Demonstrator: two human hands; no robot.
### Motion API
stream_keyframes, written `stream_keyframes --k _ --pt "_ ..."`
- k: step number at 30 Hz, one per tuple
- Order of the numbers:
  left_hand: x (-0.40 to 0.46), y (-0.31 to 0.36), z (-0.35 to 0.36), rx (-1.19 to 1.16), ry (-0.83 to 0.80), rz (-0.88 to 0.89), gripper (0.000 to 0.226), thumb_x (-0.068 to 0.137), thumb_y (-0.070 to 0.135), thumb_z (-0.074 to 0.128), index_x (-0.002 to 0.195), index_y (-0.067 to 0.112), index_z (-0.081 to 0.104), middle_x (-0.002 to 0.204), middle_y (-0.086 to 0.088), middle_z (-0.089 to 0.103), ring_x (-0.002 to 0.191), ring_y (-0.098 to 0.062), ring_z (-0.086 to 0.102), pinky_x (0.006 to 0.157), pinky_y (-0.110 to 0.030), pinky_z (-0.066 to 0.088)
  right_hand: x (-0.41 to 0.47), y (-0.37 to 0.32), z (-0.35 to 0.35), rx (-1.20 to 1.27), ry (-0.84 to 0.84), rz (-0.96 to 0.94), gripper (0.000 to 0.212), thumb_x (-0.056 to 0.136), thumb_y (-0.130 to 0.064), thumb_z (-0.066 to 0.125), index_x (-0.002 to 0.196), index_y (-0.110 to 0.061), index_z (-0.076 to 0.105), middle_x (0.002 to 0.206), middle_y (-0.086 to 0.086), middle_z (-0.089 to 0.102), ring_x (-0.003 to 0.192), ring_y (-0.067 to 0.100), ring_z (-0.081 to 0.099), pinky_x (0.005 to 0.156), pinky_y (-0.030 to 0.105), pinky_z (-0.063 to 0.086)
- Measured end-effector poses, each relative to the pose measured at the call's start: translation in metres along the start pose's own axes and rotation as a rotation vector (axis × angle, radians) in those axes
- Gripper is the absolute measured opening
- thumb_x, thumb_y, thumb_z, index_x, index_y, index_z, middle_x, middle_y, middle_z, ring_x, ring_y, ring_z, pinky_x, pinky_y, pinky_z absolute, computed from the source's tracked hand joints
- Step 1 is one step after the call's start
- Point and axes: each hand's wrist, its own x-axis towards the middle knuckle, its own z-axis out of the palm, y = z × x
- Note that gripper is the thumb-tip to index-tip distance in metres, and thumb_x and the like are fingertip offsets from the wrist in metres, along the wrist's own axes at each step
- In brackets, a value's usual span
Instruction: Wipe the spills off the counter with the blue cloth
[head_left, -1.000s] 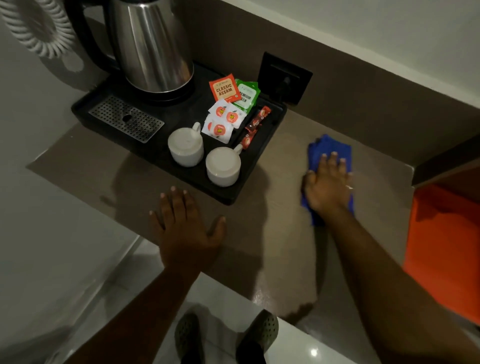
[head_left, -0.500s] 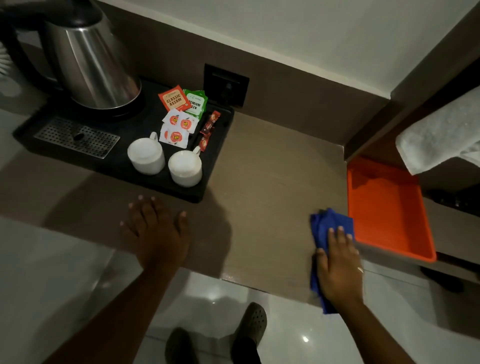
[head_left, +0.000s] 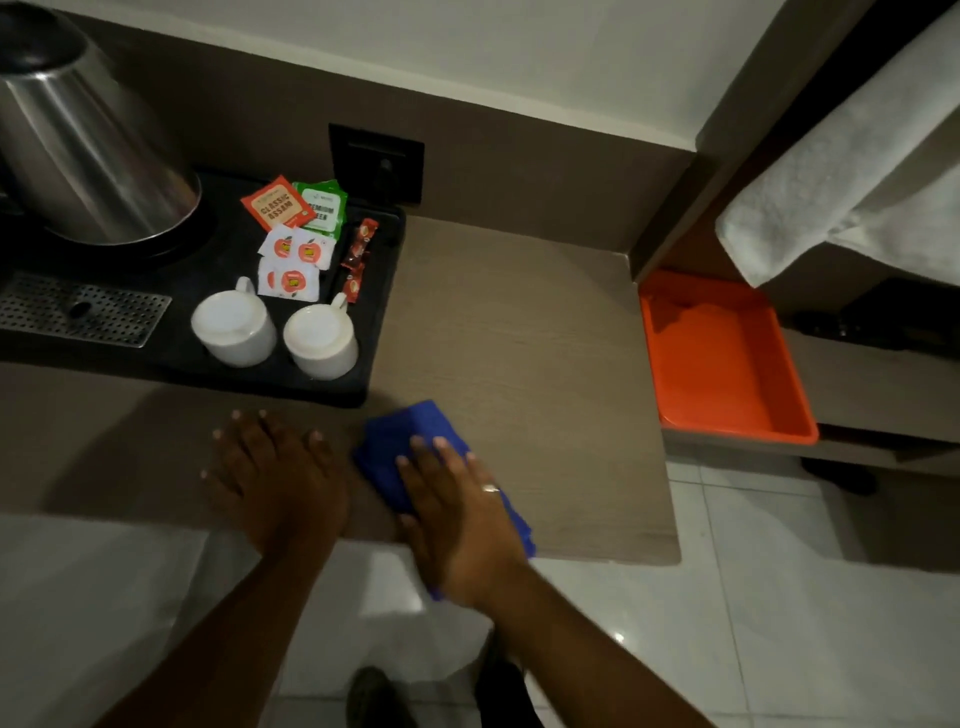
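Observation:
The blue cloth (head_left: 402, 441) lies bunched on the brown counter (head_left: 519, 332), near its front edge and just below the black tray. My right hand (head_left: 457, 509) presses flat on the cloth's near half, fingers spread, a ring on one finger. Part of the cloth sticks out beyond the fingertips and another bit shows at the counter's edge. My left hand (head_left: 275, 478) rests flat on the counter right beside it, fingers apart, holding nothing. I cannot make out any spill on the dim surface.
A black tray (head_left: 374, 322) at the left holds a steel kettle (head_left: 88, 156), two upturned white cups (head_left: 234, 325), tea sachets and a drip grate. An orange tray (head_left: 727, 358) sits on a lower shelf at the right, under a white towel (head_left: 841, 171). A wall socket (head_left: 376, 161) is behind.
My right hand has slid the blue cloth from the counter's right edge by the orange tray leftward to beside my left hand. The left hand has stayed planted.

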Motion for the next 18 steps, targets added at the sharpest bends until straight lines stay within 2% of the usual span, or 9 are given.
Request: stream_keyframes --k 2,4,6,12,13,15,18 --pt "0.000 0.001 -0.001 -0.003 0.005 0.006 0.067 0.094 0.035 0.026 0.145 -0.007 0.031 0.156 -0.032 0.023 0.146 -0.049 0.016 0.114 -0.067 0.010 -0.038 0.059 -0.003 0.056 0.023 0.141 0.061 0.094 -0.045 0.031 0.150 -0.024 0.018 0.159 0.002 0.015 0.148 0.022 0.008 0.118 0.047 0.011" --pt "-0.001 0.002 -0.001 -0.008 0.005 -0.003 0.066 0.094 0.035 0.028 0.145 -0.007 0.031 0.156 -0.032 0.023 0.145 -0.050 0.016 0.114 -0.068 0.010 -0.070 0.115 -0.008 0.081 0.041 0.366 0.062 0.095 -0.048 0.026 0.150 -0.024 0.013 0.158 -0.001 0.008 0.148 0.022 0.006 0.119 0.043 0.008" --pt "0.000 0.002 0.000 -0.001 -0.005 -0.003 0.067 0.094 0.035 0.028 0.146 -0.007 0.029 0.157 -0.032 0.022 0.145 -0.050 0.015 0.114 -0.069 0.010 -0.079 0.146 -0.014 0.112 0.035 0.549 0.065 0.094 -0.051 0.019 0.151 -0.020 0.013 0.159 0.001 0.006 0.148 0.025 0.006 0.119 0.045 0.010" --pt "0.004 0.003 0.004 0.027 -0.015 -0.029 0.066 0.093 0.035 0.031 0.145 -0.006 0.030 0.156 -0.031 0.025 0.145 -0.049 0.017 0.113 -0.068 0.012 0.032 0.144 -0.024 0.160 0.090 0.897 0.064 0.099 -0.041 0.025 0.151 -0.009 0.009 0.161 0.015 0.003 0.147 0.033 -0.001 0.117 0.054 0.005" --pt "0.004 0.003 0.005 0.028 -0.021 -0.024 0.066 0.093 0.035 0.031 0.145 -0.006 0.031 0.156 -0.031 0.025 0.145 -0.049 0.017 0.112 -0.068 0.012 0.044 0.135 -0.024 0.161 0.084 0.866 0.064 0.099 -0.041 0.024 0.151 -0.009 0.007 0.161 0.015 0.002 0.147 0.032 -0.002 0.118 0.053 0.003" --pt "0.005 0.003 0.005 0.036 -0.021 -0.027 0.067 0.093 0.035 0.030 0.146 -0.006 0.030 0.156 -0.031 0.024 0.145 -0.049 0.016 0.113 -0.068 0.012 0.046 0.112 -0.020 0.140 0.081 0.643 0.063 0.099 -0.044 0.021 0.151 -0.012 0.006 0.161 0.011 0.001 0.147 0.029 -0.004 0.118 0.048 -0.001" --pt "0.004 0.002 0.007 0.045 -0.017 -0.025 0.067 0.094 0.035 0.030 0.147 -0.005 0.028 0.157 -0.031 0.024 0.145 -0.049 0.017 0.113 -0.068 0.012 0.000 0.100 -0.015 0.125 0.039 0.353 0.062 0.097 -0.050 0.017 0.150 -0.020 0.003 0.159 0.001 0.001 0.148 0.021 -0.002 0.118 0.041 0.000"
